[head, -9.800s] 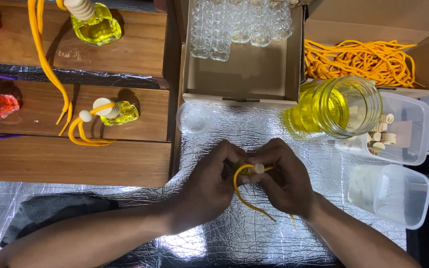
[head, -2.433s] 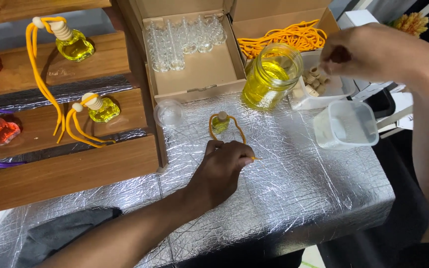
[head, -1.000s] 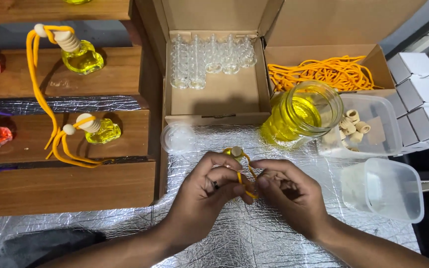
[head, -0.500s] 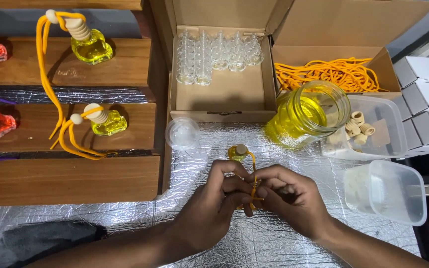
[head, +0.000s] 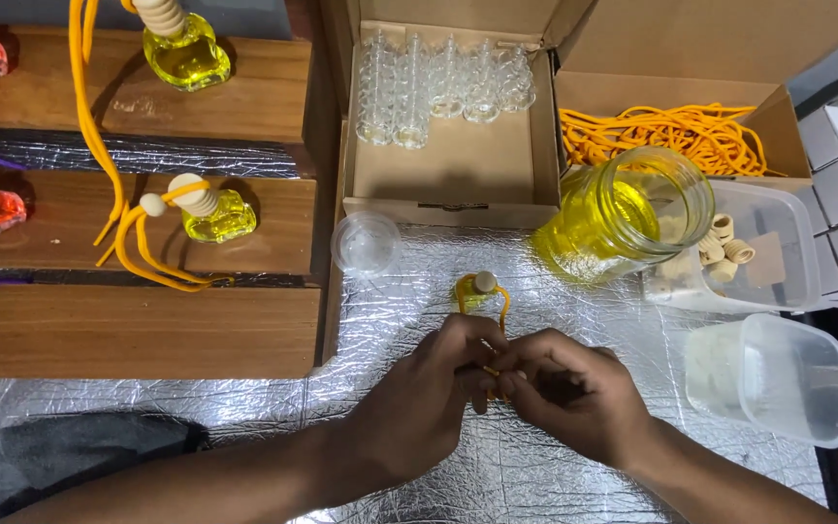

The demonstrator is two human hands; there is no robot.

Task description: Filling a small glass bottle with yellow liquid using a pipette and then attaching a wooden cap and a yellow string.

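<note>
Head view: left hand (head: 429, 403) and right hand (head: 569, 393) meet over the bench (head: 419, 281), fingers of both pinched shut on the orange cord (head: 503, 309) of a small yellow bottle (head: 475, 291).

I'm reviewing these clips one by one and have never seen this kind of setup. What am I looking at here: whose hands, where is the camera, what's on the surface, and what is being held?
There is no machine: a person works with bare hands, filmed by a camera on their head looking down. The left hand and right hand meet over a silver foil-covered table, pinching an orange cord looped with a small bead. Nearby stand a jar of yellow liquid, a box of empty glass vials, a box of orange cords, clear plastic tubs, and wooden shelves holding small filled bottles.
</note>
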